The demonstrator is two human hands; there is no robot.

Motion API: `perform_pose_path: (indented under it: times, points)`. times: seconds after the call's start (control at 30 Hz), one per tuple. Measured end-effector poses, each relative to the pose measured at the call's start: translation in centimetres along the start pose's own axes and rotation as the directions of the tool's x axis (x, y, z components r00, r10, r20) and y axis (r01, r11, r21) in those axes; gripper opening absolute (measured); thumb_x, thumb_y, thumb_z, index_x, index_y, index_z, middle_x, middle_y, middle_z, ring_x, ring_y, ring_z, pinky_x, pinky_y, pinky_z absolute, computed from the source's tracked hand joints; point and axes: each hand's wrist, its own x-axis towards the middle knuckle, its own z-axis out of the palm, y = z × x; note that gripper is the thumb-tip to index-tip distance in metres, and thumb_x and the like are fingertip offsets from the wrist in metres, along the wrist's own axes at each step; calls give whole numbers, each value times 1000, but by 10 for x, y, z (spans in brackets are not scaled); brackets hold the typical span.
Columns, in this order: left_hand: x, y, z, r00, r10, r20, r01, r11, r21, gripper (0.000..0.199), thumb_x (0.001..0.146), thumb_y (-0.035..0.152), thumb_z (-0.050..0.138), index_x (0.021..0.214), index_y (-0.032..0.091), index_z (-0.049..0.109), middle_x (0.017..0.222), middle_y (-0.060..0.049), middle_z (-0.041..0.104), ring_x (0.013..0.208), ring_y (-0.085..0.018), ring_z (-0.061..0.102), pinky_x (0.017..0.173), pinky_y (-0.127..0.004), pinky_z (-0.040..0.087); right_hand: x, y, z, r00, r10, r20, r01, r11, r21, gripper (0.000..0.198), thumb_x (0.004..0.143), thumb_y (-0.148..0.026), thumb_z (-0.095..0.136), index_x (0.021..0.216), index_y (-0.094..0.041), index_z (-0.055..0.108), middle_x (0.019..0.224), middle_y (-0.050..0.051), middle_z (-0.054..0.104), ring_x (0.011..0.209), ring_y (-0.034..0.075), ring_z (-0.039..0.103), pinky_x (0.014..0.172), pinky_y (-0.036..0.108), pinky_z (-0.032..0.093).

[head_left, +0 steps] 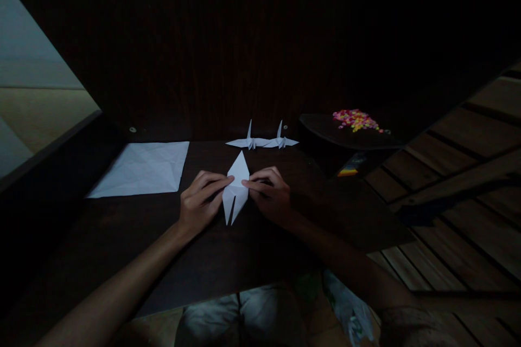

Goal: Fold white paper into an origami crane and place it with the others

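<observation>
Folded white paper [235, 190], between left grip [198, 199] and right grip [272, 193], each pinching one side edge

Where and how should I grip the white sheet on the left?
I'd pinch the sheet at its near right corner, coming from the right: it lies flat, its far edge runs close to the back panel, and that corner is nearest the left hand.

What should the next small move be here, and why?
Probably fold one lower outer edge of the folded paper inward toward the gap: its two lower points look broader than the slender upright tips on the paper birds behind, and left hand and right hand both hold its sides.
</observation>
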Motion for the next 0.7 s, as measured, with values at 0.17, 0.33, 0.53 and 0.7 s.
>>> perform_pose_path:
  times: [0.17,0.33,0.53,0.7]
  points:
    - [-1,2,-1,1000,26,-7,-26,999,20,29,82,9,63,108,20,67,90,-6,65,80,-16,60,69,-30,49,-5,2,1,999,39,6,-39,999,-8,24,82,-13,61,92,-32,71,89,2,62,84,15,57,65,28,51]
    - [-1,3,-2,1000,1,-7,-1,999,48,25,83,13,63,105,22,68,90,-6,66,80,-16,60,69,-31,50,-5,0,0,998,67,18,-67,998,-13,20,82,-16,62,87,-33,72,91,2,63,85,16,57,68,30,52]
    - [0,3,0,999,-39,-30,40,998,43,19,82,14,64,99,21,70,86,-5,65,78,-16,60,67,-29,50,-1,-3,-1,999,31,-10,-32,999,-8,17,82,-16,62,83,-30,72,87,3,64,82,16,58,68,30,51]
    - [-1,3,0,998,-56,-37,57,998,21,19,81,12,65,97,20,71,84,-4,64,77,-15,60,67,-28,50,-3,-3,-1,999,-8,-35,8,1000,-1,19,82,-13,63,85,-29,72,86,2,64,80,15,58,68,31,51]
